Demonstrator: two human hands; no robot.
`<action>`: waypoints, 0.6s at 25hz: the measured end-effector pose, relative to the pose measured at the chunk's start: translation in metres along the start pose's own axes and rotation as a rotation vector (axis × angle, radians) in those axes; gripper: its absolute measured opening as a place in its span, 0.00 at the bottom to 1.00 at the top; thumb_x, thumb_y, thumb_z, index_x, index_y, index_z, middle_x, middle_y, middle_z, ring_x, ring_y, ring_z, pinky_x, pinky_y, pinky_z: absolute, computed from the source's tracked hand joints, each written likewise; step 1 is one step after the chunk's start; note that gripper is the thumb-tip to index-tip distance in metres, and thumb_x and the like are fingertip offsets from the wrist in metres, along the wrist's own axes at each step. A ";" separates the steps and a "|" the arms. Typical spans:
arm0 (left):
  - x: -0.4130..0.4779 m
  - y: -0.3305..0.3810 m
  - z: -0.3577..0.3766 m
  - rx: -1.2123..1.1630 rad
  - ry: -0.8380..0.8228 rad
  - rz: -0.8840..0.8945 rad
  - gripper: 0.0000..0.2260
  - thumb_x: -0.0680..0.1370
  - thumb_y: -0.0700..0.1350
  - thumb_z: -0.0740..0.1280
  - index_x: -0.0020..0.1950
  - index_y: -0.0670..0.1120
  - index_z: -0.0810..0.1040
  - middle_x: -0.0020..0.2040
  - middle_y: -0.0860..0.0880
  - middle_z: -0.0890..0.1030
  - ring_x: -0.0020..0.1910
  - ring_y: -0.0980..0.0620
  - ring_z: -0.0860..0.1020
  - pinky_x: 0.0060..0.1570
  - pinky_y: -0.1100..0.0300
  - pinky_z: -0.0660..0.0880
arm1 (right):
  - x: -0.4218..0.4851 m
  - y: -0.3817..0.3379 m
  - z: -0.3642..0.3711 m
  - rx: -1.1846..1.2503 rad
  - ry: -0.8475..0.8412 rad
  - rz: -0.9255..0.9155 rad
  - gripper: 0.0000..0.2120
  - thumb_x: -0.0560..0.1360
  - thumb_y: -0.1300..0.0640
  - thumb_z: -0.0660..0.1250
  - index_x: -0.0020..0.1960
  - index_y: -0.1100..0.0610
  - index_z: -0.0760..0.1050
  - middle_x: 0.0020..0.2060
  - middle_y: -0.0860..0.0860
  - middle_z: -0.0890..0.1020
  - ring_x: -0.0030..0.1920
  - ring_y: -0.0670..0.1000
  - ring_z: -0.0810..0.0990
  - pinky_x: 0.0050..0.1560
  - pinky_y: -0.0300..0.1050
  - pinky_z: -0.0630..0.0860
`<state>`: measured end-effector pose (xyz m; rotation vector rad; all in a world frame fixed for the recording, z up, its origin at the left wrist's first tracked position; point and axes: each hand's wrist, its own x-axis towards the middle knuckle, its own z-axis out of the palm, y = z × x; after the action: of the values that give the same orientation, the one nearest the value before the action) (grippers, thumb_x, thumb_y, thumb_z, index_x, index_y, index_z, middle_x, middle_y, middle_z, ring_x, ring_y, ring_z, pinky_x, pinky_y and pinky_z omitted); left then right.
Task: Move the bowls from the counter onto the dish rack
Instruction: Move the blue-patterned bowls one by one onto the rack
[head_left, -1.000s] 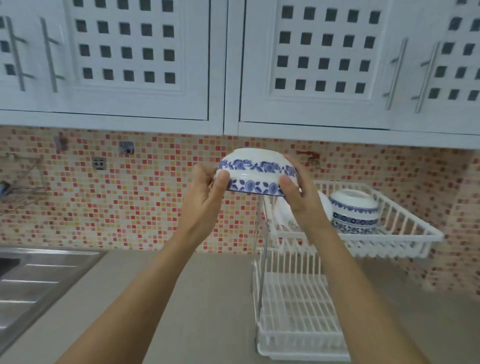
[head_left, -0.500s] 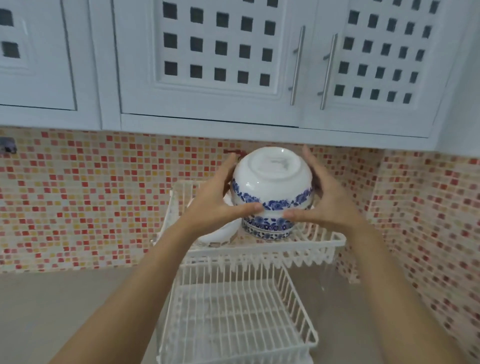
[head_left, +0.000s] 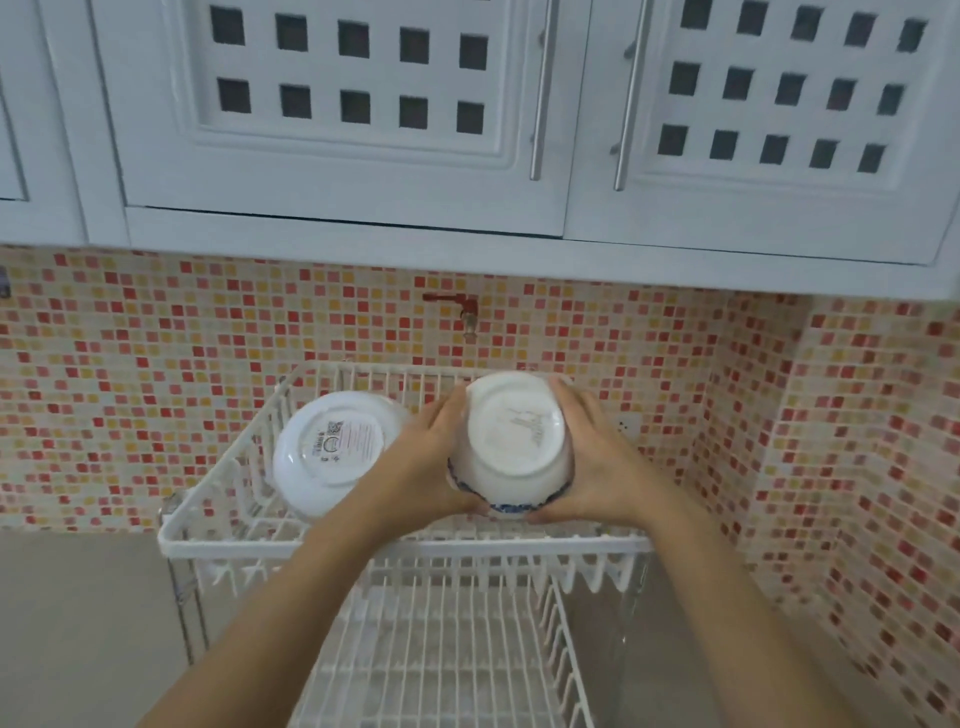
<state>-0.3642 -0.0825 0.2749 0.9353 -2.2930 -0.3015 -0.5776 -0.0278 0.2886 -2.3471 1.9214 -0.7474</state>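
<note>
An upside-down white bowl with a blue floral rim (head_left: 514, 447) is held between my left hand (head_left: 431, 462) and my right hand (head_left: 602, 467), low inside the right part of the top tier of the white wire dish rack (head_left: 395, 545). Its base faces the camera. The other blue-patterned bowl seen earlier on that tier is hidden beneath it; whether the two touch is not visible. A plain white bowl (head_left: 332, 452) leans on its side at the left of the same tier, its labelled base facing me.
The rack's lower tier (head_left: 441, 654) shows below my forearms. White wall cabinets (head_left: 363, 130) hang close overhead. A red wall tap (head_left: 457, 306) sticks out of the mosaic tiles behind the rack. Grey counter (head_left: 78, 623) lies to the left.
Both hands have carried the bowl to the right and down into the rack's top tier, over the other patterned bowl. The view has tipped down, nearer the rack.
</note>
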 end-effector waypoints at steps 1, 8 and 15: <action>-0.002 0.000 0.000 0.006 0.005 -0.006 0.53 0.63 0.52 0.79 0.78 0.50 0.47 0.75 0.48 0.62 0.74 0.49 0.62 0.69 0.56 0.64 | 0.002 0.001 0.003 -0.003 -0.015 -0.015 0.66 0.55 0.42 0.81 0.76 0.45 0.37 0.75 0.40 0.46 0.75 0.47 0.50 0.72 0.54 0.62; -0.002 0.003 0.005 0.133 -0.054 -0.039 0.52 0.63 0.52 0.79 0.78 0.46 0.51 0.75 0.46 0.61 0.73 0.48 0.63 0.70 0.55 0.64 | 0.006 0.007 0.015 -0.043 -0.035 -0.056 0.66 0.54 0.42 0.81 0.76 0.48 0.39 0.73 0.48 0.53 0.73 0.51 0.58 0.70 0.49 0.64; -0.005 0.009 0.000 0.190 -0.162 -0.073 0.52 0.69 0.52 0.75 0.79 0.45 0.40 0.80 0.47 0.47 0.78 0.48 0.52 0.74 0.54 0.58 | 0.000 -0.002 0.007 -0.121 -0.102 0.049 0.69 0.57 0.36 0.78 0.76 0.50 0.30 0.78 0.48 0.36 0.78 0.52 0.42 0.75 0.56 0.58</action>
<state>-0.3664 -0.0732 0.2764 1.1276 -2.4727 -0.1985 -0.5730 -0.0296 0.2833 -2.3441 2.0262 -0.5108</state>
